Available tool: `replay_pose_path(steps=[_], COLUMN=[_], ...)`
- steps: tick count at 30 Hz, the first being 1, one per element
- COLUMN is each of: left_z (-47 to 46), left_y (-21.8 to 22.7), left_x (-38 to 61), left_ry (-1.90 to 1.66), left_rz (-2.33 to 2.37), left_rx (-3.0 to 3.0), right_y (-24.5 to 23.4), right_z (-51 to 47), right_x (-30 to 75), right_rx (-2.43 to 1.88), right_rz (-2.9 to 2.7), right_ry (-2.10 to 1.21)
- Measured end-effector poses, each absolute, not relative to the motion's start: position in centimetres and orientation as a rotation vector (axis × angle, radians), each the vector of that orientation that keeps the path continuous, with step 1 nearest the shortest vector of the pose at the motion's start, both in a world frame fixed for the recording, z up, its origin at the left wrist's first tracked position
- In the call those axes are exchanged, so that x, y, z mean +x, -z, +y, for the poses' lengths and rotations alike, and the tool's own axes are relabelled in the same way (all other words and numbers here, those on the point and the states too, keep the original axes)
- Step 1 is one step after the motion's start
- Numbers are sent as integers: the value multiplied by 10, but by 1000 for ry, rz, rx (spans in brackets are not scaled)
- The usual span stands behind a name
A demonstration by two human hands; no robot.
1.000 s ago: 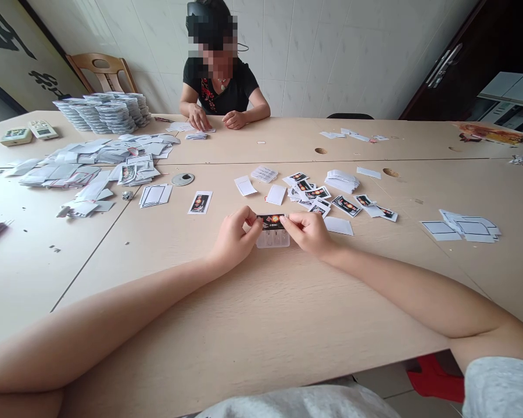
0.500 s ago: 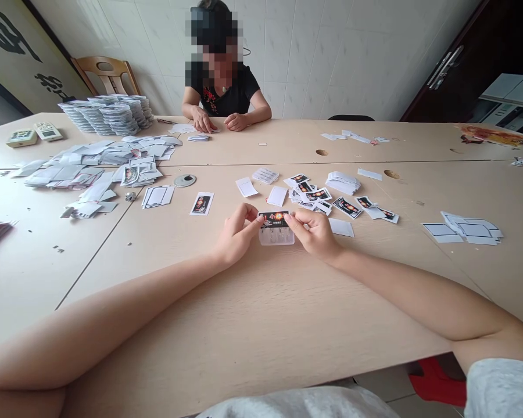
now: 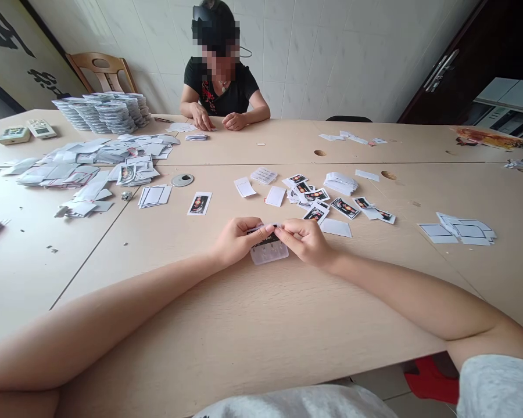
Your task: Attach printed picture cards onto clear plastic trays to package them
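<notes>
A small clear plastic compartment box (image 3: 270, 253) with a black printed label card across its upper part is held up over the table. My left hand (image 3: 236, 242) pinches its left upper edge, thumb on top. My right hand (image 3: 308, 242) is closed at the upper right corner, its thumb close to the left one. My fingers hide much of the label. Just beyond lie several black printed label cards (image 3: 316, 195), a white card (image 3: 336, 227) and another clear box (image 3: 264, 175). One more label card (image 3: 199, 204) lies apart to the left.
Across the table sits a person (image 3: 220, 93), hands on the tabletop. At left are a heap of white packets (image 3: 82, 159), tall stacks of packets (image 3: 102, 111) and two calculators (image 3: 15, 135). White cards (image 3: 468, 229) lie at right.
The box has come slightly nearer to me and tilted. My hands have drawn closer together, and my thumbs now cover most of the label.
</notes>
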State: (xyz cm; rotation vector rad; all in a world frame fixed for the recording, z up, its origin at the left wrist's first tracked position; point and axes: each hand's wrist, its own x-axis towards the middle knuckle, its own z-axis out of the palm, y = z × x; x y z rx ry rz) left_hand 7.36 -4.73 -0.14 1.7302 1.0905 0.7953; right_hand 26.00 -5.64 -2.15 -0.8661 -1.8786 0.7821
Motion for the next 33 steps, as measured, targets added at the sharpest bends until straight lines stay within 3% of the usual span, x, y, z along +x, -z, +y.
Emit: replay_pose_path(steps=[10, 16, 26, 33], left_z=[-48, -46, -45, -42], left_y=[0, -1, -3, -1], left_x=[73, 73, 71, 72], left_ry=[-777, -788, -882, -774], left_rz=[1040, 934, 899, 907], left_rx=[1665, 1598, 1462, 1575], right_y=[23, 22, 24, 28], right_z=[-46, -46, -43, -41], right_x=[263, 259, 264, 264], right_rx=[-859, -765, -964, -919], right_rz=[-1679, -1709, -1531, -1502], right_ry=[-1559, -1531, -1435, -1413])
